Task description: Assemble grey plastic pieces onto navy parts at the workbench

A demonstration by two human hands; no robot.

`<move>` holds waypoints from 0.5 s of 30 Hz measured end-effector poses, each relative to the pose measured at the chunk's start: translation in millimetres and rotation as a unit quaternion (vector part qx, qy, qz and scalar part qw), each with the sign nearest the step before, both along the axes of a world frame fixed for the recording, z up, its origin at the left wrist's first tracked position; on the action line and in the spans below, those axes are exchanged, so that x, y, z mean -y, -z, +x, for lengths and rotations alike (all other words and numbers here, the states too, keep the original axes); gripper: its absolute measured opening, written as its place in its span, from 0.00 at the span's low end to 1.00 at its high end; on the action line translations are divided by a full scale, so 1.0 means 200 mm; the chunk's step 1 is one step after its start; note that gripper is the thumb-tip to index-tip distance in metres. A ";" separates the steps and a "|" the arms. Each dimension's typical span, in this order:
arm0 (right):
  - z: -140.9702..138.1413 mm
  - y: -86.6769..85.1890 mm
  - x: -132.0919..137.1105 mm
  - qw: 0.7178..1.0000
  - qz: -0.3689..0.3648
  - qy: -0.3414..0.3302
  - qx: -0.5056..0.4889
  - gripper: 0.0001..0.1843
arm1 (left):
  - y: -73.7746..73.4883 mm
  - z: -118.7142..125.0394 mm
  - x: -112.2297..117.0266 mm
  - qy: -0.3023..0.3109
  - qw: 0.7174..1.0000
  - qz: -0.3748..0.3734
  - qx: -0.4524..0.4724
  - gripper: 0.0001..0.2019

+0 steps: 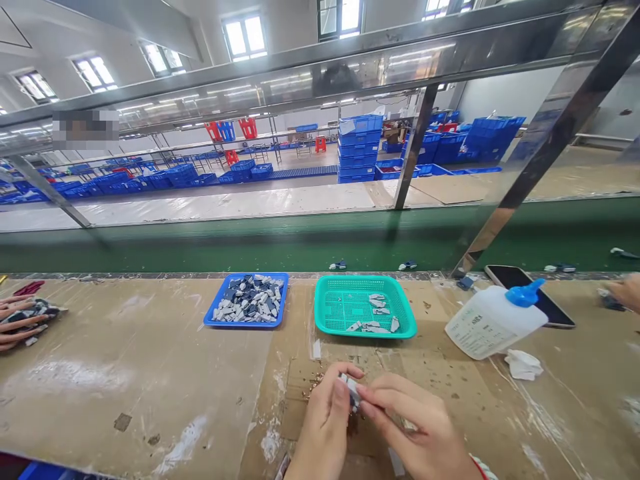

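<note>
Both my hands meet over the near middle of the bench, closed around one small grey-and-dark plastic part [352,391]. My left hand [325,417] pinches it from the left, while the fingertips of my right hand [417,417] press on its right side. Small copper-coloured bits [314,385] lie beside my left hand, partly hidden by it. Beyond my hands stands a green basket [325,323] with several light grey parts in it. Left of that, a blue tray [208,313] holds a heap of grey and dark parts.
At right stand a white bottle with a blue cap [493,323], a dark phone [555,313] and crumpled tissue [523,365]. A green conveyor belt [250,243] runs behind, carrying parts, below a metal frame [410,147]. Other people's hands show at left [20,323] and right [627,291].
</note>
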State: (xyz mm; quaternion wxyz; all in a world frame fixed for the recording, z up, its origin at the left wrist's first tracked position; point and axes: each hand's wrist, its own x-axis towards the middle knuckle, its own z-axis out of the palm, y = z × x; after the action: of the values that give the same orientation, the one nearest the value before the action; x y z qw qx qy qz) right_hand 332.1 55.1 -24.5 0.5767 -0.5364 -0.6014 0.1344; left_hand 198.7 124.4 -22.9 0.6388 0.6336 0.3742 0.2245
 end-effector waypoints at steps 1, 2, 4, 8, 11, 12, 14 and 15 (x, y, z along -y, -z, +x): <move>0.00 -0.01 0.01 1.000 0.010 -0.002 0.025 0.13 | 0.00 0.00 0.00 -0.001 1.000 0.020 0.000 0.25; 0.01 -0.02 0.02 0.999 0.012 -0.009 0.047 0.15 | 0.00 0.00 0.01 -0.005 0.999 0.037 -0.001 0.22; 0.02 -0.03 0.03 0.996 -0.010 -0.036 0.081 0.18 | 0.01 0.00 0.02 -0.015 0.998 0.058 -0.016 0.18; 0.01 0.01 0.05 0.982 -0.068 -0.108 0.138 0.16 | 0.08 0.03 0.05 -0.052 0.995 0.077 -0.031 0.15; -0.05 0.09 0.05 0.986 -0.038 -0.109 0.123 0.13 | 0.14 0.03 0.08 -0.093 0.993 0.072 0.004 0.14; -0.06 0.11 0.04 0.988 -0.022 -0.118 0.101 0.13 | 0.15 0.01 0.08 -0.103 0.992 0.065 0.014 0.15; -0.04 0.13 0.00 0.986 -0.032 -0.147 0.072 0.15 | 0.17 -0.11 0.05 -0.152 0.987 0.055 -0.002 0.15; 0.00 0.12 -0.04 0.983 -0.059 -0.153 0.078 0.16 | 0.16 -0.21 0.03 -0.194 0.979 0.058 -0.025 0.15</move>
State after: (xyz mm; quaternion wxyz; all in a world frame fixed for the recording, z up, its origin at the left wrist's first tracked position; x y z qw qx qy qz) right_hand 331.9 62.3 -49.3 0.4675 -0.4799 -0.7109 0.2141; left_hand 156.0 118.0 -55.0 0.5356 0.5901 0.4924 0.3500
